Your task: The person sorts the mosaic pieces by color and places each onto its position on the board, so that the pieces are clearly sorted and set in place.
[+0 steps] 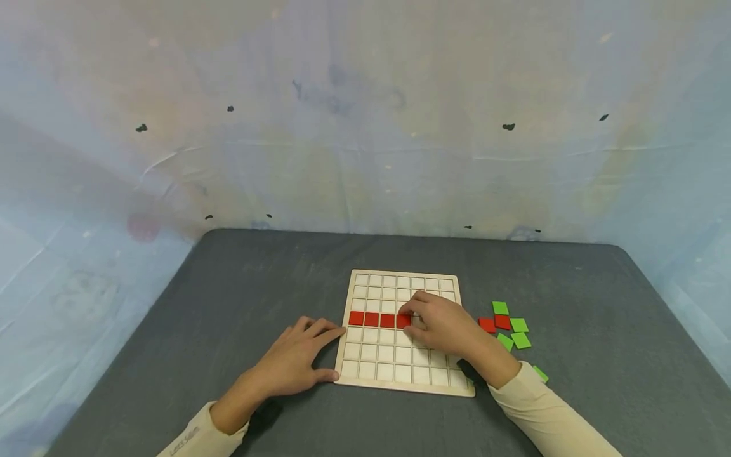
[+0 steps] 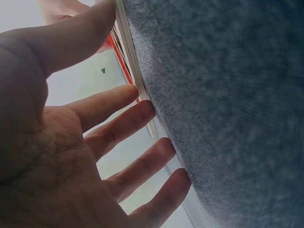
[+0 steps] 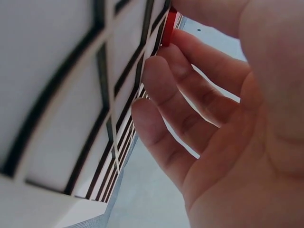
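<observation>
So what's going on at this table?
A person's right hand pinches a red tile at the fourth square of a row on the wooden grid board. Three other red tiles fill the squares to its left. The left hand touches the board's left edge. Green tiles and loose red tiles lie to the board's right.

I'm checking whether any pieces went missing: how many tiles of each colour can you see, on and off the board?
Red tiles: 6 (4 on the board, 2 off it)
Green tiles: 5 (all off the board, one partly behind the right sleeve)
Total: 11 in view; the sleeve could hide more.
</observation>
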{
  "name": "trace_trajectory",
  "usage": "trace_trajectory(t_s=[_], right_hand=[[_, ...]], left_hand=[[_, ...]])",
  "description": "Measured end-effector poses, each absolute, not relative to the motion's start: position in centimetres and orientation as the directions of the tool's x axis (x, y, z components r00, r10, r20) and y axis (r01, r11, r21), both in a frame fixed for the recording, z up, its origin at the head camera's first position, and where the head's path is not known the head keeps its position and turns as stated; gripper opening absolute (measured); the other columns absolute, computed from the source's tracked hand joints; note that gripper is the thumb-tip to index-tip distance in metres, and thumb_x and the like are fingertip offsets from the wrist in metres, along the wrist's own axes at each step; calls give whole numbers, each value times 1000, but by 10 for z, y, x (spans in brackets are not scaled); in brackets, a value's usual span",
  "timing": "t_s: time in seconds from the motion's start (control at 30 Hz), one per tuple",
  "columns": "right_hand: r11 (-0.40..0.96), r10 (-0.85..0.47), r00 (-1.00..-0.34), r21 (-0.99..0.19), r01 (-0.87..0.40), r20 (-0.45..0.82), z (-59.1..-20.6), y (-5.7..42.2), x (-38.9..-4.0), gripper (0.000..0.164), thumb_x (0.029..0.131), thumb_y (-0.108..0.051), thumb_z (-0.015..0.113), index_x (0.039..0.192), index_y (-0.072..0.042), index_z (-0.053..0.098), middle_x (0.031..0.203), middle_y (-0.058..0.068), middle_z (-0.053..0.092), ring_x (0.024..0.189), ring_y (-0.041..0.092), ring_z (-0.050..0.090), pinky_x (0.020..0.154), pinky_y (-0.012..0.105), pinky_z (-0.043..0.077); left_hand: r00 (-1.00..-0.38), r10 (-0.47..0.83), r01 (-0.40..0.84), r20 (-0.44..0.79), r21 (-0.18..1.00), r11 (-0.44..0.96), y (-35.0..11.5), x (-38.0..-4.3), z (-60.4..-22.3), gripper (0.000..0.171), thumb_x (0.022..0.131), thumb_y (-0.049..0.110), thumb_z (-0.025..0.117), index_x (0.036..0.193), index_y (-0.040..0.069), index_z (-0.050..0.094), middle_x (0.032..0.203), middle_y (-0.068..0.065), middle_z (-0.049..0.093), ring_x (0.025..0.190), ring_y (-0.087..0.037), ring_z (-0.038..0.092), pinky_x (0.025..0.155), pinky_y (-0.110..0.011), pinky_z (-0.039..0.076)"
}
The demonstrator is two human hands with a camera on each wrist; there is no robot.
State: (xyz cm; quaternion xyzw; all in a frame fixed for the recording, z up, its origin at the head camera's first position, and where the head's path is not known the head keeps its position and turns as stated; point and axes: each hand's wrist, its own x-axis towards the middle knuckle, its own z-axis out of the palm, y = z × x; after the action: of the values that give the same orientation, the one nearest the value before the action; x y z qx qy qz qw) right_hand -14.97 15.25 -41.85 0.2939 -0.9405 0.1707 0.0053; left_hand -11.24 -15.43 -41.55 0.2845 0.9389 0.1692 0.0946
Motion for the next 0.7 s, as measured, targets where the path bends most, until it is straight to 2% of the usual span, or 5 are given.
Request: trace_trajectory(t_s=[0.4, 0.7], right_hand=[[773, -548, -829, -309, -554, 114, -420, 153, -148, 23, 89, -26, 74, 110, -19, 73, 106, -4, 64, 72, 1, 52, 66, 23, 48], [797, -473, -875, -376, -473, 99, -407, 169, -142, 26, 89, -26, 75, 114, -20, 71, 112, -6, 65, 82, 4, 57, 68, 23, 47]], left_hand=[[-824, 563, 505, -72, 361, 784, -155, -111, -417, 73, 81, 42, 81, 145, 23, 53, 137, 2, 53, 117, -21, 46, 93, -55, 43], [-824, 562, 505, -71, 356, 786, -155, -113, -418, 73, 81, 42, 81, 145, 23, 52, 138, 2, 53, 118, -22, 46, 94, -55, 43]])
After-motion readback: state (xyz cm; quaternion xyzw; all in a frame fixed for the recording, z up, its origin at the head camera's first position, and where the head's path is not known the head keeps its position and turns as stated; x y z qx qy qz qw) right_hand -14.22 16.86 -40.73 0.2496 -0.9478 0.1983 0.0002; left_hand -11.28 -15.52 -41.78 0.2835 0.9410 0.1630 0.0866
